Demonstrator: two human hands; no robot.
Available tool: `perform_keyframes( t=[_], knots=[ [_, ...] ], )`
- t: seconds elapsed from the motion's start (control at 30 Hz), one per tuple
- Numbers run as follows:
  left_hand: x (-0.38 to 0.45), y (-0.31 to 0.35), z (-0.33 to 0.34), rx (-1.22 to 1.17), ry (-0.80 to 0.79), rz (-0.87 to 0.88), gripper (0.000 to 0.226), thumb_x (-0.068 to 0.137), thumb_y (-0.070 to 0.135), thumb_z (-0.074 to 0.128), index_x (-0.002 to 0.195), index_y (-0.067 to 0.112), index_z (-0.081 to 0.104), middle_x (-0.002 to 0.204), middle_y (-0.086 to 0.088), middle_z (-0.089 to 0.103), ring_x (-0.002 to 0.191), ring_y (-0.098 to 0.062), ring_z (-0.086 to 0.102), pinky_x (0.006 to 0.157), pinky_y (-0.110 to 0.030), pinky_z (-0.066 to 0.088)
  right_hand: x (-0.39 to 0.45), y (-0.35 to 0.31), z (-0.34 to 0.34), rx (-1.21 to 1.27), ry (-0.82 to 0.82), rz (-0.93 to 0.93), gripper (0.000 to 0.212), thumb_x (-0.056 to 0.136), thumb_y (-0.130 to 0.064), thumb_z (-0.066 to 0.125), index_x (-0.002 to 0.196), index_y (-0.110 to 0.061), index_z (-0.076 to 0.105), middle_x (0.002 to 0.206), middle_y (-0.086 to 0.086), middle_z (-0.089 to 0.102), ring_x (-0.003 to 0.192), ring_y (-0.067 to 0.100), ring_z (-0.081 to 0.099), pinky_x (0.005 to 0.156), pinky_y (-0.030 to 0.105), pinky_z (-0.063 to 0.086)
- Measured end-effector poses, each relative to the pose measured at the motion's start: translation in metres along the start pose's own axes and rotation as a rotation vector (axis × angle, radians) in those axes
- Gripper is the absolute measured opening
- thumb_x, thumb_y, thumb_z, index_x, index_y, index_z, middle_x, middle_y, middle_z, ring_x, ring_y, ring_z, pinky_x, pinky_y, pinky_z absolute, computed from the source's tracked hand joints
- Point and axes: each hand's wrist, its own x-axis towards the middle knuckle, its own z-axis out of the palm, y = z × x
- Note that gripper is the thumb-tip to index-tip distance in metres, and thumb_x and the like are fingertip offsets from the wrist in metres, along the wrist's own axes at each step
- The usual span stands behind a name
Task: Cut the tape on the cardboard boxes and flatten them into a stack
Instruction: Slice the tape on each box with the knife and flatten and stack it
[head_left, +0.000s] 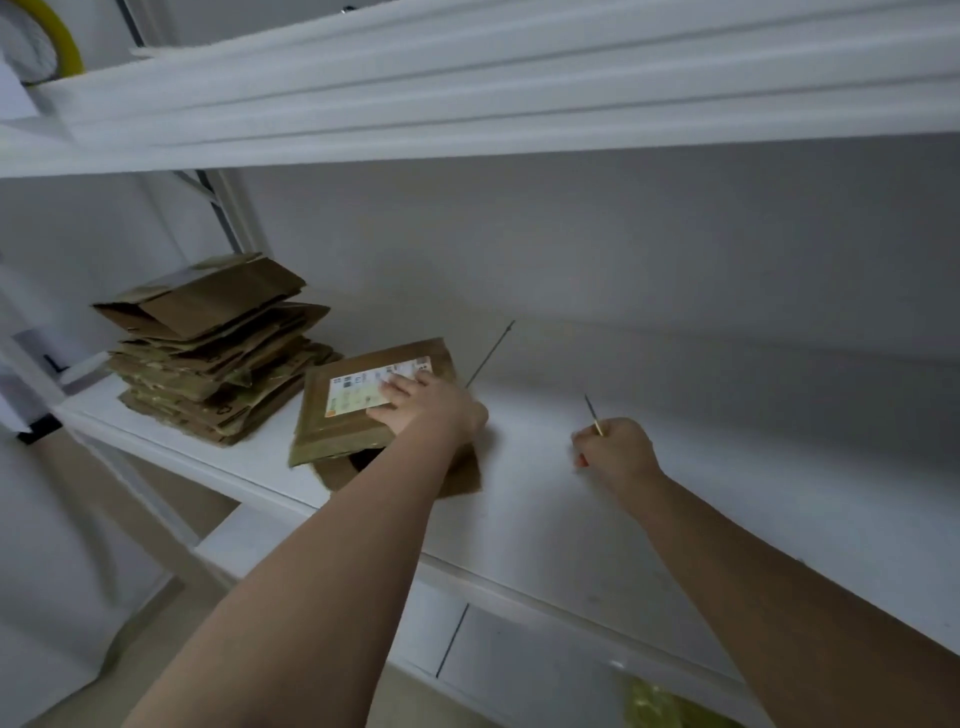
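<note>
From the head view, I am leaning over the white shelf board (571, 519) with both arms stretched out. My left hand (415, 402) is lying flat, fingers straight, on top of the brown cardboard box with the white printed shipping label (363, 410), pressing it down against the shelf so that it is not sliding while I am working on it; the fingertips are covering the near end of the label. The box is looking partly squashed already, its top panel tilting, and one loose brown flap (462, 478) is sticking out toward me under my forearm, so I am judging that the near end is already open and the box is ready to be pushed flat. My right hand (615, 449) is clenching a thin cutting tool with a slim dark blade and a bit of yellow and red at the handle (592, 415), blade pointing up and away from me, held well apart from the box, which I take as keeping the edge clear of my other hand. Just beside the box, to its left, the untidy pile of flattened brown cardboard pieces (208, 353) is resting on the same shelf, close enough that the next flat piece can go straight on top. Above, a second white shelf (467, 119) is overhanging, which is limiting how high I can be lifting anything here.
</note>
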Motion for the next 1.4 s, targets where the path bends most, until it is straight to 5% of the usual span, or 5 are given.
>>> perform_keyframes(
  t=[0.27, 0.4, 0.7, 1.0, 1.4],
  knots=[
    [-0.007, -0.060, -0.027, 0.249, -0.106, 0.620, 0.075, 0.092, 0.011, 0.049, 0.153, 0.038, 0.012, 0.160, 0.014, 0.004, 0.148, -0.021, -0.010, 0.116, -0.057, -0.008, 0.010, -0.007, 0.003, -0.083, 0.045, -0.067, 0.016, 0.084, -0.023, 0.058, 0.084, -0.011, 0.068, 0.084, 0.012, 0.068, 0.083, 0.034, 0.064, 0.073, 0.035, 0.052],
    [-0.014, -0.091, -0.050, 0.550, -0.052, 0.502, 0.087, 0.088, 0.009, 0.052, 0.150, 0.046, 0.005, 0.161, 0.007, -0.011, 0.145, -0.028, -0.021, 0.112, -0.064, -0.010, 0.010, -0.013, 0.006, -0.109, 0.036, -0.108, 0.014, 0.084, -0.018, 0.060, 0.094, -0.013, 0.067, 0.093, 0.012, 0.065, 0.093, 0.035, 0.061, 0.080, 0.033, 0.048],
    [-0.022, -0.006, -0.003, 0.130, 0.162, 0.434, 0.086, 0.087, 0.067, 0.045, 0.153, 0.018, 0.019, 0.159, -0.008, 0.018, 0.148, -0.027, 0.010, 0.116, -0.054, 0.017, 0.000, -0.005, 0.018, -0.119, -0.020, -0.136, 0.024, 0.081, -0.008, 0.057, 0.103, -0.014, 0.066, 0.104, 0.010, 0.066, 0.100, 0.033, 0.060, 0.083, 0.032, 0.048],
    [-0.003, -0.067, -0.004, -0.233, -0.074, 0.628, 0.069, 0.090, 0.003, 0.056, 0.151, 0.022, 0.029, 0.158, 0.006, 0.020, 0.148, -0.012, 0.010, 0.112, -0.017, 0.005, -0.001, 0.016, 0.020, 0.064, -0.093, -0.084, 0.021, 0.098, -0.016, 0.044, 0.090, -0.007, 0.062, 0.070, 0.009, 0.069, 0.040, 0.016, 0.048, 0.045, 0.023, 0.036],
    [-0.001, -0.071, 0.014, -0.126, 0.033, 0.683, 0.071, 0.084, 0.039, 0.041, 0.152, 0.021, 0.025, 0.160, 0.004, 0.015, 0.149, -0.017, 0.006, 0.120, -0.046, 0.001, 0.000, -0.008, 0.058, 0.199, 0.006, -0.013, 0.026, 0.084, 0.002, 0.040, 0.102, -0.001, 0.059, 0.062, 0.004, 0.062, 0.057, 0.012, 0.052, 0.059, 0.024, 0.044]
  ],
)
